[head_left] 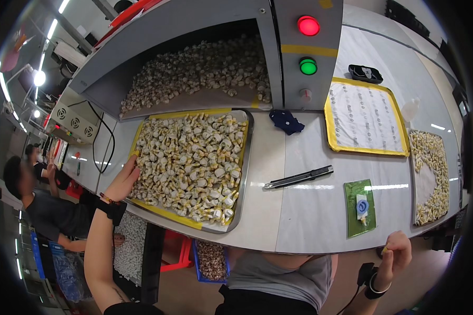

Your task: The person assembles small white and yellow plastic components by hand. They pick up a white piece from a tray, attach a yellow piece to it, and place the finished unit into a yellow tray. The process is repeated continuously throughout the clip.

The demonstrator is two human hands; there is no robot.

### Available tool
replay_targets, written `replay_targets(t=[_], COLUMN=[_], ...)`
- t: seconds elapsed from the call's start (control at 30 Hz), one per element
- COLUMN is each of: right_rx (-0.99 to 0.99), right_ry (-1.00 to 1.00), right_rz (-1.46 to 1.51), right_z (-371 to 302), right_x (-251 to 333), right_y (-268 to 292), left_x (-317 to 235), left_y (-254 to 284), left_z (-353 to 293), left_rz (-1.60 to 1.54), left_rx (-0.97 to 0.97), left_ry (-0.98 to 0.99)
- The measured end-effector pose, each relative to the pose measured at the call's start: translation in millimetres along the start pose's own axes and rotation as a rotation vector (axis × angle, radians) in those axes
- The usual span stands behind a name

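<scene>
A metal tray edged in yellow tape stands in front of me, heaped with small white pieces with yellowish ends. My left hand rests at its left rim, thumb and fingers apart. Beyond the table's front edge, at the lower right, my right hand is closed in a pinch. A tiny yellowish piece shows at its fingertips, too small to name. Nearest to that hand on the table is a green packet with a small white and blue round-headed part on it.
Behind the tray stands a grey machine with red and green lights and a hollow full of white pieces. A black pen-like tool, dark cloth, yellow-edged tray, black box and another filled tray lie rightward. A person sits left.
</scene>
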State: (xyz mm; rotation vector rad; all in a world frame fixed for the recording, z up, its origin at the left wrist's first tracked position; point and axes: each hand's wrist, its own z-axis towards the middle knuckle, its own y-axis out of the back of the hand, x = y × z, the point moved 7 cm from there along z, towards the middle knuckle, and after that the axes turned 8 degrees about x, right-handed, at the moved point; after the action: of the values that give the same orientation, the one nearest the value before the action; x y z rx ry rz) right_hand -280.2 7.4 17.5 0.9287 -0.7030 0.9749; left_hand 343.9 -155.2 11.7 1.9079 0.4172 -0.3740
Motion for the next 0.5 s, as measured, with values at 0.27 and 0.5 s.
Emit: replay_targets(t=[0.27, 0.5], right_rx=[0.029, -0.025], right_ry=[0.053, 0.082], right_rz=[0.018, 0.035], right_z=[-2, -2], right_x=[-2, 4], right_y=[-6, -1], left_x=[-13, -4], left_y=[7, -10], left_z=[-13, -3], left_rz=[0.053, 0.146], left_rx=[-0.088, -0.01], left_ry=[-0.108, -0.018])
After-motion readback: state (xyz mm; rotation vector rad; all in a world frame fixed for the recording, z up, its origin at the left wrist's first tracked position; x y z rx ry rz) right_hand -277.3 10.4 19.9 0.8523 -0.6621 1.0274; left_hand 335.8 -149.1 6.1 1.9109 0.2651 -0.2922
